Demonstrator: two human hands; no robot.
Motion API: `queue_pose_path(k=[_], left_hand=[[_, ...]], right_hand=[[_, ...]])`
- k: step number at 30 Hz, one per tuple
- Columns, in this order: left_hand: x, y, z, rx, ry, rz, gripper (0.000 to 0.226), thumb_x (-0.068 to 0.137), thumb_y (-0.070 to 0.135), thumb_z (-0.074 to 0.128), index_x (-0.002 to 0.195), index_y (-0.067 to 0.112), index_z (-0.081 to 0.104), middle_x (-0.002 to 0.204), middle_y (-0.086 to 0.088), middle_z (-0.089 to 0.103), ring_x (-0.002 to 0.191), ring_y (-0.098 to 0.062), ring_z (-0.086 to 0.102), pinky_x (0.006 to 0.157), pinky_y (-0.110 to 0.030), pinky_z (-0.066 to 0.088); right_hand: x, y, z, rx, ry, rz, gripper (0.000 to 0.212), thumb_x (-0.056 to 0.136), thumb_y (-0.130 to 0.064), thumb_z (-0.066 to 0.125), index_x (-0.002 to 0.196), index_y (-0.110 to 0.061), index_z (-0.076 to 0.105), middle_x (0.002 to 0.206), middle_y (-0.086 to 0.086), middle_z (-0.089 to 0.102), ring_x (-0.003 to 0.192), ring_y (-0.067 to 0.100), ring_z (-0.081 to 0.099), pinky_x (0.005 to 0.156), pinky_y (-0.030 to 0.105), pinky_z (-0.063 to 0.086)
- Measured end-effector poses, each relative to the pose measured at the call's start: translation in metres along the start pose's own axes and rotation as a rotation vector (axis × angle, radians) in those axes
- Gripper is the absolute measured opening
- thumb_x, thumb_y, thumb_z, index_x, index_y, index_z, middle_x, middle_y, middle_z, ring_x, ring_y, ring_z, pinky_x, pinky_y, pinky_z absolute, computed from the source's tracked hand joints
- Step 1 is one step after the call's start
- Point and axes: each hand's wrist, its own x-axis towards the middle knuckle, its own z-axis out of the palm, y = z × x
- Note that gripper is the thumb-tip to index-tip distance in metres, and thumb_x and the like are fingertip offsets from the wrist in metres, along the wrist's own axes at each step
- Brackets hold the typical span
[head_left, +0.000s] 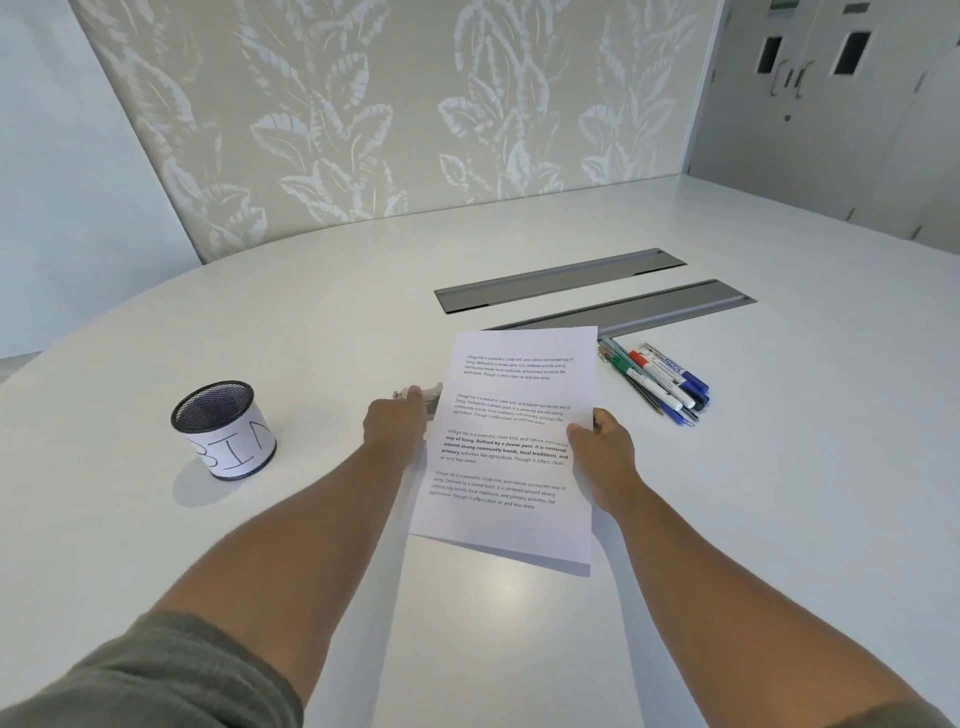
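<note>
A printed sheet of paper (511, 447) with four blocks of text is lifted a little above the white table (519, 623), casting a shadow below its lower edge. My right hand (602, 452) pinches its right edge, thumb on top. My left hand (397, 423) lies at the sheet's left edge, its fingers curled round a small silvery metal tool (428, 397), perhaps a stapler, which is partly hidden by the hand and the paper.
A black mesh cup (223, 428) with a paper label reading BIN stands to the left. Several pens and markers (657, 382) lie to the right of the sheet. Two grey cable hatches (561, 280) sit behind it. A leaf-patterned wall panel stands at the back.
</note>
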Motion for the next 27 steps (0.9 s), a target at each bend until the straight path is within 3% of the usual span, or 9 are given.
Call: queue_pose_path(k=[2,4,8,11,14,17,20,24,27], left_hand=[[0.0,0.004,0.006,-0.193,-0.039,-0.13,0.04,0.085,0.042,0.059,0.098,0.004,0.064,0.078,-0.008,0.071,0.073,-0.026,0.071,0.069,-0.031,0.058],[-0.001,0.006,0.01,-0.3,-0.042,-0.196,0.028,0.085,0.036,0.065,0.088,0.008,0.059,0.06,-0.003,0.061,0.045,-0.019,0.058,0.046,-0.023,0.043],[0.0,0.011,0.014,-0.388,-0.079,-0.263,0.017,0.088,0.025,0.068,0.091,0.011,0.06,0.054,-0.003,0.058,0.026,-0.014,0.046,0.034,-0.017,0.036],[-0.002,0.019,0.012,-0.392,-0.097,-0.279,0.005,0.086,0.012,0.058,0.09,0.009,0.06,0.049,-0.004,0.057,0.028,-0.015,0.046,0.034,-0.016,0.036],[-0.005,0.022,0.007,-0.367,-0.096,-0.288,0.014,0.077,0.008,0.047,0.085,0.01,0.059,0.053,-0.004,0.057,0.036,-0.017,0.046,0.041,-0.017,0.038],[-0.013,0.023,0.002,-0.335,-0.146,-0.255,0.012,0.07,0.01,0.051,0.071,0.011,0.063,0.04,0.001,0.061,0.024,-0.015,0.049,0.045,-0.022,0.037],[-0.022,0.025,-0.006,-0.327,-0.149,-0.197,0.009,0.062,0.017,0.055,0.067,0.014,0.062,0.037,0.004,0.06,0.024,-0.014,0.054,0.054,-0.028,0.041],[-0.021,0.025,-0.021,-0.271,-0.092,-0.132,0.026,0.073,0.021,0.047,0.088,0.019,0.067,0.079,0.002,0.067,0.066,-0.021,0.06,0.078,-0.031,0.049],[-0.022,0.024,-0.035,-0.193,-0.068,-0.076,0.029,0.072,0.025,0.043,0.084,0.027,0.069,0.084,0.004,0.064,0.071,-0.021,0.054,0.075,-0.03,0.044]], right_hand=[[0.0,0.0,0.001,0.027,0.001,0.008,0.021,0.087,-0.003,0.049,0.096,-0.011,0.066,0.095,0.003,0.072,0.081,0.02,0.063,0.074,0.028,0.054],[-0.001,0.0,0.001,0.049,0.001,0.016,0.02,0.088,-0.002,0.049,0.097,-0.008,0.065,0.09,0.003,0.069,0.074,0.017,0.06,0.062,0.022,0.052],[-0.002,-0.001,0.0,0.081,-0.011,0.023,0.019,0.088,0.0,0.048,0.101,-0.001,0.063,0.089,0.004,0.066,0.074,0.017,0.057,0.057,0.018,0.05],[-0.004,-0.002,0.001,0.106,-0.018,0.021,0.02,0.089,0.001,0.048,0.099,-0.005,0.064,0.088,0.002,0.068,0.071,0.015,0.06,0.054,0.016,0.051],[-0.006,-0.003,0.0,0.11,-0.009,0.014,0.021,0.089,0.0,0.048,0.095,-0.01,0.065,0.088,0.0,0.069,0.071,0.013,0.062,0.053,0.015,0.052],[-0.009,-0.005,-0.004,0.12,-0.005,0.01,0.022,0.09,-0.001,0.049,0.095,-0.014,0.065,0.092,-0.002,0.071,0.077,0.013,0.065,0.059,0.015,0.054],[-0.013,-0.009,-0.007,0.159,-0.002,0.003,0.022,0.091,0.001,0.049,0.095,-0.014,0.064,0.091,-0.004,0.07,0.078,0.01,0.066,0.052,0.01,0.051],[-0.016,-0.018,-0.009,0.149,-0.022,-0.026,0.021,0.092,0.0,0.049,0.098,-0.015,0.063,0.096,-0.003,0.07,0.085,0.013,0.066,0.063,0.017,0.055],[-0.018,-0.023,-0.008,0.14,-0.033,-0.048,0.022,0.091,0.002,0.048,0.103,-0.009,0.063,0.093,-0.001,0.068,0.078,0.011,0.064,0.056,0.013,0.053]])
